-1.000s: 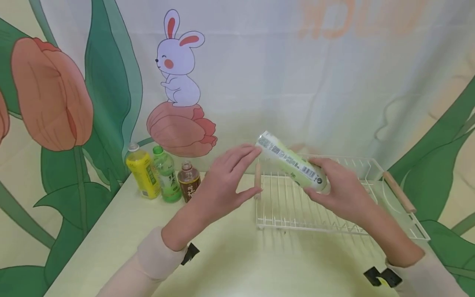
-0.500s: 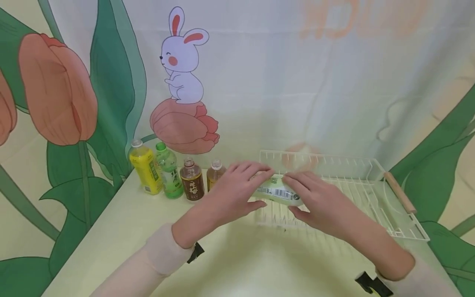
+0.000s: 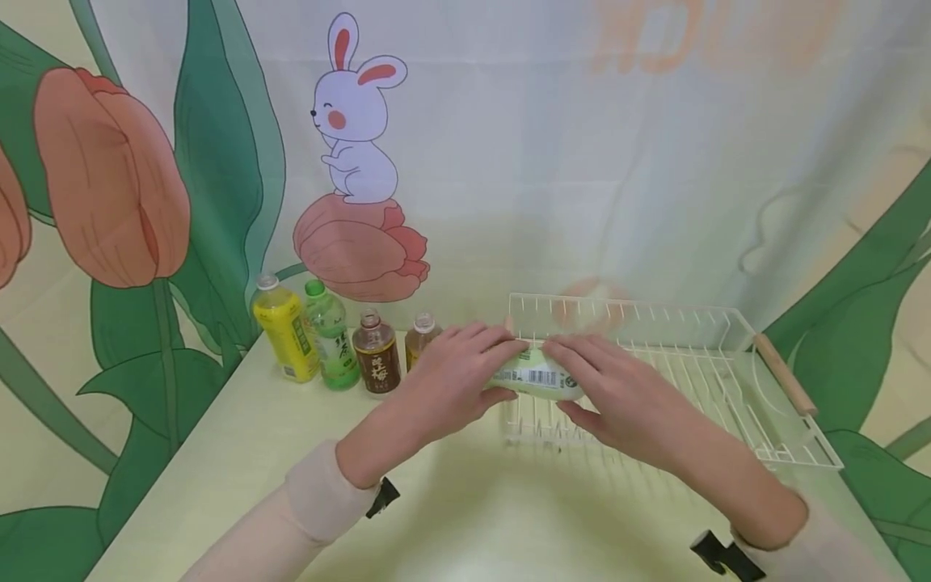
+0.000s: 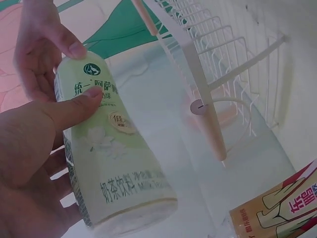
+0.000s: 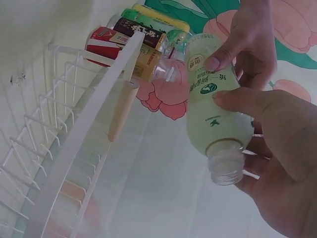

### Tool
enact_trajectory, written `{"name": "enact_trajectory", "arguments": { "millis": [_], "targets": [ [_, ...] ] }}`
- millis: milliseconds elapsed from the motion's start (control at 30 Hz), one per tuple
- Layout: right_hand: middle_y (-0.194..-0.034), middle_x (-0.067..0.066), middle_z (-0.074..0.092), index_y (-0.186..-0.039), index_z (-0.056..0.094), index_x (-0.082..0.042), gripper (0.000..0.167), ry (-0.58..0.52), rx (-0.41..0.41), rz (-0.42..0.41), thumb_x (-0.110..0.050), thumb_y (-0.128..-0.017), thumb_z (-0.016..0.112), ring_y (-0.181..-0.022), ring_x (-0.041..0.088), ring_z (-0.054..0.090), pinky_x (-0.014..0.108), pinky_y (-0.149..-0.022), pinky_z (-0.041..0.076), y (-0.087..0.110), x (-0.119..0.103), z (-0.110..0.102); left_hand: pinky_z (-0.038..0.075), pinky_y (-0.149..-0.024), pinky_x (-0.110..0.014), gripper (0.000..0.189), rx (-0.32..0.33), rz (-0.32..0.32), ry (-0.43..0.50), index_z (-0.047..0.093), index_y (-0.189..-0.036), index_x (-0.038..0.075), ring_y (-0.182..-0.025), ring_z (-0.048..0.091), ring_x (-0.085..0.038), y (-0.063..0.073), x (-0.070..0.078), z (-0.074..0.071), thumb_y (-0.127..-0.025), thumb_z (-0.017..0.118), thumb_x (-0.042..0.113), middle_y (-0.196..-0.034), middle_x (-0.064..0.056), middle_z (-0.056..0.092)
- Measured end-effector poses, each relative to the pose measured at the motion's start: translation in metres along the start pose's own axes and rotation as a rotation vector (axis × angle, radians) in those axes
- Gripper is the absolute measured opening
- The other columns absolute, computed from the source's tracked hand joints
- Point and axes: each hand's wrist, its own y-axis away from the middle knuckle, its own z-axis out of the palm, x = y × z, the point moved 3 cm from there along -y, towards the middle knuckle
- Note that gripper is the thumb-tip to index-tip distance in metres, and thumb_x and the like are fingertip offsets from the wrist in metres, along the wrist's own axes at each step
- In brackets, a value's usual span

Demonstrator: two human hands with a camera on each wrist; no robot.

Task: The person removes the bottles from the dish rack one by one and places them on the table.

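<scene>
Both hands hold a pale green milk tea bottle that lies sideways above the front left part of a white wire rack. My left hand grips the base half, its thumb across the label in the left wrist view. Around the shoulder end is my right hand, with its thumb pressed on the label. The right wrist view shows the bottle's bare threaded mouth with no cap on it, beside the right palm. Part of the bottle's body is hidden behind the fingers.
Left of the hands, a yellow bottle, a green bottle and a dark brown bottle stand in a row. A tan and red labelled bottle is partly behind the left hand. The rack has wooden handles. A printed curtain hangs behind.
The bottle has come down and left, turning from tilted to nearly level. Earlier the left hand had straight fingers at its end; now it grips the bottle along with the right hand.
</scene>
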Motion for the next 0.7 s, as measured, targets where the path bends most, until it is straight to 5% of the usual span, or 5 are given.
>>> {"name": "enact_trajectory", "arguments": {
  "millis": [100, 233, 433, 700],
  "targets": [
    [-0.146, 0.02, 0.057, -0.147, 0.051, 0.005, 0.087, 0.016, 0.016, 0.03, -0.009, -0.074, 0.097, -0.132, 0.041, 0.056, 0.055, -0.105, 0.054, 0.0, 0.002, -0.003, 0.058, -0.083, -0.032, 0.061, -0.005, -0.06, 0.062, 0.069, -0.138, 0.015, -0.108, 0.067, -0.017, 0.0, -0.008, 0.006, -0.086, 0.091, 0.037, -0.128, 0.001, 0.07],
    [-0.154, 0.022, 0.049, -0.155, 0.043, 0.003, 0.101, 0.01, 0.055, 0.1, -0.01, -0.072, 0.099, -0.136, 0.043, 0.052, 0.059, -0.104, 0.053, 0.007, 0.008, -0.016, 0.058, -0.078, -0.03, 0.061, -0.008, -0.243, 0.259, 0.067, -0.14, 0.017, -0.096, 0.065, -0.012, 0.004, -0.026, 0.016, -0.087, 0.09, 0.037, -0.124, 0.003, 0.069],
    [-0.156, 0.019, 0.047, -0.161, 0.039, -0.003, 0.101, -0.046, 0.047, 0.285, -0.016, -0.078, 0.095, -0.138, 0.04, 0.048, 0.06, -0.098, 0.055, 0.024, 0.028, -0.031, 0.06, -0.092, -0.036, 0.059, 0.116, -0.427, 0.566, 0.065, -0.139, 0.011, -0.11, 0.065, -0.016, 0.014, -0.047, 0.026, -0.087, 0.091, 0.022, -0.125, -0.001, 0.068],
    [-0.149, 0.017, 0.056, -0.153, 0.05, -0.004, 0.082, -0.217, -0.068, 0.439, -0.031, -0.087, 0.09, -0.137, 0.041, 0.051, 0.066, -0.104, 0.048, 0.052, 0.049, -0.014, 0.057, -0.104, -0.044, 0.062, 0.196, -0.585, 0.667, 0.059, -0.145, 0.009, -0.125, 0.06, -0.025, 0.024, -0.049, 0.047, -0.09, 0.087, 0.017, -0.131, -0.007, 0.059]
  ]
}}
